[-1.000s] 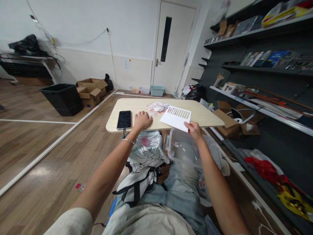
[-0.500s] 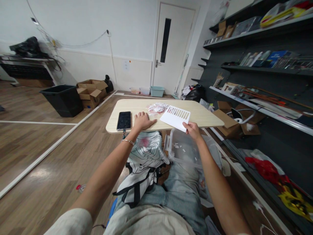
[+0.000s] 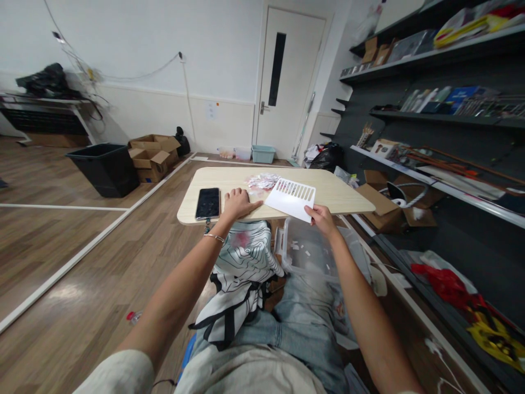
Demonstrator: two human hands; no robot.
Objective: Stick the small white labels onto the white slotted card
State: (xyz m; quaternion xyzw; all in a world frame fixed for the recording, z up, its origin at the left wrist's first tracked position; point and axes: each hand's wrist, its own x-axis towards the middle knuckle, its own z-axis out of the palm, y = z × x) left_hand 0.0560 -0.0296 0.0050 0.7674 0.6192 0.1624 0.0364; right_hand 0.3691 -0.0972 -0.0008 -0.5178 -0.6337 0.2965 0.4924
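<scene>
1. The white sheet (image 3: 290,199) lay tilted on the right half of the table (image 3: 229,176). A row of dark slots ran along its far edge, and its near corner stuck out past the table's near edge.
2. The right hand (image 3: 322,217) pinched that overhanging corner between thumb and fingers. It sat just off the table's edge, with the forearm stretched straight forward.
3. The left hand (image 3: 238,202) lay palm down on the table close to the near edge, holding nothing. Its fingers were loosely spread and one was stretched toward the sheet's left corner. Whether it touched the sheet could not be told.
4. A thin bracelet (image 3: 216,237) circled the left wrist, which hung off the table's edge.
5. One phone (image 3: 208,202) lay flat, screen dark, just beside the left hand on its left and apart from it, near the table's front edge.
6. One heap of paper scraps (image 3: 262,180) sat beyond the left hand, by the sheet's far left corner.
7. Bare wood showed along the far left of the table and at its right end, beyond the sheet.
8. One clear bin (image 3: 311,251) sat below the table's near edge under the right hand, with a few small white bits inside.
9. In all there were one sheet, one phone, one heap, one bin and two hands.
</scene>
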